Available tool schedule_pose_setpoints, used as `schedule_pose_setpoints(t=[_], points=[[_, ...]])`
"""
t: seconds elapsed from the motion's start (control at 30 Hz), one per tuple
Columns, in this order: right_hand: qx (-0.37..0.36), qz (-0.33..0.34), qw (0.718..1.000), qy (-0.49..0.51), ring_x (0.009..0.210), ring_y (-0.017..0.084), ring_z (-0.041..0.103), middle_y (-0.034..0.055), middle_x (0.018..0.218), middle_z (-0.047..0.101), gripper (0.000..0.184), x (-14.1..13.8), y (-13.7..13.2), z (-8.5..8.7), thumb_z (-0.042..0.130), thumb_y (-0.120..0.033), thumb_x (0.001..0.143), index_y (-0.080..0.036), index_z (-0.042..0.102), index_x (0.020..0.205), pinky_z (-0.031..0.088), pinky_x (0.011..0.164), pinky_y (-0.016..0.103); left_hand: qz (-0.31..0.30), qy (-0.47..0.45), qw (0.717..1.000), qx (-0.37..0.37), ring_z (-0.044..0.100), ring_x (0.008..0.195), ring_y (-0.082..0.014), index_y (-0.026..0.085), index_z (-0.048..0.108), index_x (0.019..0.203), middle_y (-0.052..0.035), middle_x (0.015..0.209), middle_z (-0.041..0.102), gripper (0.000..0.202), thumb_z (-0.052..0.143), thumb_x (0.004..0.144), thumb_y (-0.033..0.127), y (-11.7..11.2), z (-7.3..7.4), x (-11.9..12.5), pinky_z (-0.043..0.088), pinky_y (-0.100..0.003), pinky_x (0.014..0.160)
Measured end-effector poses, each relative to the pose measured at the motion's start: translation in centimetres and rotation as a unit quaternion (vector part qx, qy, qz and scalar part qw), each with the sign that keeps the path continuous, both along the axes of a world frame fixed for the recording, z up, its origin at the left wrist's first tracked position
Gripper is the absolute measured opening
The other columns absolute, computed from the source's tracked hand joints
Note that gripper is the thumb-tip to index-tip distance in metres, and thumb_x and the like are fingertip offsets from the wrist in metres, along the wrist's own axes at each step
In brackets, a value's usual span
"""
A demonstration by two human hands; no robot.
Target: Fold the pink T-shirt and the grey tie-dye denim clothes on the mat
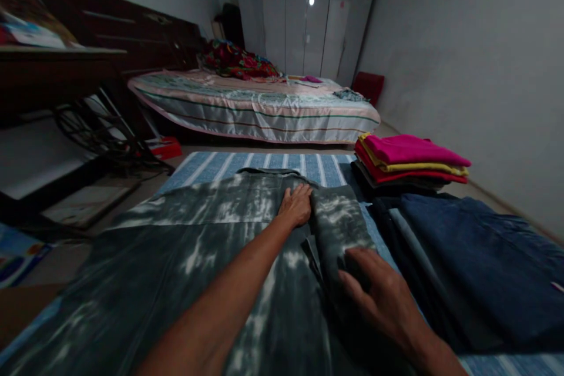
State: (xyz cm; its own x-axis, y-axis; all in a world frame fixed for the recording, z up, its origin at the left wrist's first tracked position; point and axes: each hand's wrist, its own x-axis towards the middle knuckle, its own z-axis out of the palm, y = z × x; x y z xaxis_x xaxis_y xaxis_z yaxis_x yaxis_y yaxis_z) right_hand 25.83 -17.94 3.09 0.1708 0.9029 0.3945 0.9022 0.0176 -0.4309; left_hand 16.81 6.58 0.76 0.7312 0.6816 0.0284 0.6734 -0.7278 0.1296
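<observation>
A dark grey-green shirt (189, 247) with pale tie-dye patches lies spread out, its collar at the far end. Its right side is folded inward, making a long strip (339, 217) over the body. My left hand (297, 204) presses on the cloth near the collar, beside the inner edge of that strip, fingers stretched out. Over the near part of the strip rests my right hand (381, 291), thumb apart from the fingers and nothing seen gripped. Its fingers are slightly blurred.
A blue striped sheet (211, 165) lies beneath. To the right sit folded jeans (476, 258) and a stack of folded clothes (409, 153) in pink, yellow and red. Beyond stands a bed (259, 108). On the left is a table with a wheeled iron base (83, 123).
</observation>
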Motion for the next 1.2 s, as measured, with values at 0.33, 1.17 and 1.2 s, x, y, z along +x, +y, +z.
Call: schedule_pose_setpoints(t=[0.33,1.17,1.2], points=[[-0.208,-0.092,0.974,-0.013,0.105,0.023,0.062,0.0123,0.113,0.067,0.033,3.6,22.3,4.5,0.057,-0.031,0.085,-0.016,0.066,0.113,0.046,0.082,0.027,0.042,-0.093,0.993,0.053,0.05,0.116,-0.0242,0.016,0.056,0.11,-0.012,0.119,0.059,0.029,0.035,0.09,0.015,-0.6,0.4,-0.6,0.033,-0.04,0.101],[-0.263,-0.084,0.959,0.061,0.06,0.012,0.058,0.0015,0.061,0.063,0.012,7.2,28.9,-0.9,0.07,-0.024,0.067,-0.012,0.073,0.071,0.038,0.051,0.018,0.01,-0.066,0.998,0.003,0.029,0.139,-0.0252,0.016,0.048,0.131,-0.0107,0.147,0.042,0.043,0.033,0.091,0.024,-0.2,-1.0,-0.5,0.019,-0.053,0.112],[-0.267,-0.081,0.958,0.063,0.058,0.011,0.057,0.0011,0.061,0.063,0.015,7.1,28.9,-0.7,0.071,-0.026,0.069,-0.012,0.073,0.072,0.038,0.051,0.018,0.008,-0.064,0.998,0.002,0.028,0.139,-0.0248,0.017,0.047,0.132,-0.0103,0.147,0.042,0.044,0.033,0.091,0.024,-0.2,-1.0,-0.5,0.018,-0.053,0.113]])
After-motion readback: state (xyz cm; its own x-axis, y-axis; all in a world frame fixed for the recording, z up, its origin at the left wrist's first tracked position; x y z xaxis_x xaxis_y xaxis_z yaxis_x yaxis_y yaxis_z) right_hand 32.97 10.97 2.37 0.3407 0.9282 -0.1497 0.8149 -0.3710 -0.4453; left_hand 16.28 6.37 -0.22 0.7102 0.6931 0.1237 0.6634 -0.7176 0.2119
